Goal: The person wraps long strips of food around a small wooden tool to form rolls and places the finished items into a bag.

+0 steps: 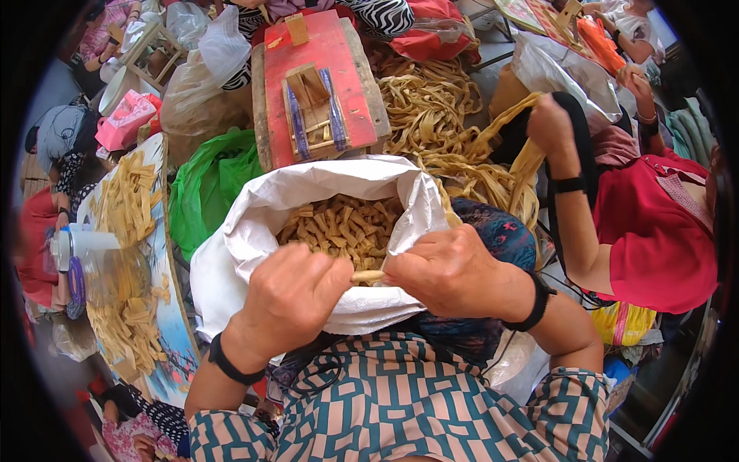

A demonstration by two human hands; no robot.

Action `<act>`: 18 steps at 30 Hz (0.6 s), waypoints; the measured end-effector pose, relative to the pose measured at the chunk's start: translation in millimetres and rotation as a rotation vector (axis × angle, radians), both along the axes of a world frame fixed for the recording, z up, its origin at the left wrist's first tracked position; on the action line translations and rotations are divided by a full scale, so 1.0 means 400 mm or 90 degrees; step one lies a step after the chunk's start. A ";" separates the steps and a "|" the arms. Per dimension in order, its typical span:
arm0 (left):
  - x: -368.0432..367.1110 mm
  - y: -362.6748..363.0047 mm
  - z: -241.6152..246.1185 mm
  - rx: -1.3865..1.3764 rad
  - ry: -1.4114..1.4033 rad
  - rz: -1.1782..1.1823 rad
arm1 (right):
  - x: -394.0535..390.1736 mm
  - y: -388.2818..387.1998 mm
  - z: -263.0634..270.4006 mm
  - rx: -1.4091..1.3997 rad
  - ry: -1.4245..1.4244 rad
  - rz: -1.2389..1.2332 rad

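Observation:
My left hand (297, 289) and my right hand (456, 271) are closed on a tan, ribbon-like strip (368, 278), pulled taut between them. It looks like bean-curd skin, though I cannot be sure. A length of similar strip runs up behind my right knuckles toward the back. Both hands are over the near rim of a white woven sack (329, 179), its mouth rolled open. Many short tan pieces (340, 228), apparently knotted, lie inside the sack. My fingers hide the strip's ends and part of the contents.
Beyond the sack, a red-topped wooden board (358, 110) bears a wooden frame (314, 115). Long tan strips (427, 95) are heaped behind to the right; a co-worker's hand (551, 124) lifts some. A green plastic bag (202, 190) and a painted tabletop (170, 335) with cut strips are left.

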State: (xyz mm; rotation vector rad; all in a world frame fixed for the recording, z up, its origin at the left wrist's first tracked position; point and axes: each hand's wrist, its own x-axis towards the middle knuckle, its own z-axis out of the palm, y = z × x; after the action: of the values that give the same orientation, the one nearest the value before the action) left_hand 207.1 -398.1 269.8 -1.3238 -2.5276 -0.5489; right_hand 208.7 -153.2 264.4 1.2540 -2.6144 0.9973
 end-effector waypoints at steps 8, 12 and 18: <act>-0.081 -0.018 -0.021 0.178 -0.324 0.065 | -0.095 0.039 -0.011 -0.030 -0.136 -0.003; -0.246 -0.048 -0.028 0.306 -0.433 0.225 | -0.286 0.028 -0.027 -0.054 0.048 -0.089; -0.408 -0.056 -0.063 0.343 -0.426 0.324 | -0.474 -0.038 -0.080 -0.132 0.159 -0.163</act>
State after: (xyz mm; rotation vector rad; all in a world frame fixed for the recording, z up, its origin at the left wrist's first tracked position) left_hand 43.9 -420.6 244.7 -0.3023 -2.7161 -1.5948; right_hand 19.0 -168.3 232.2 0.9053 -2.3376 0.9649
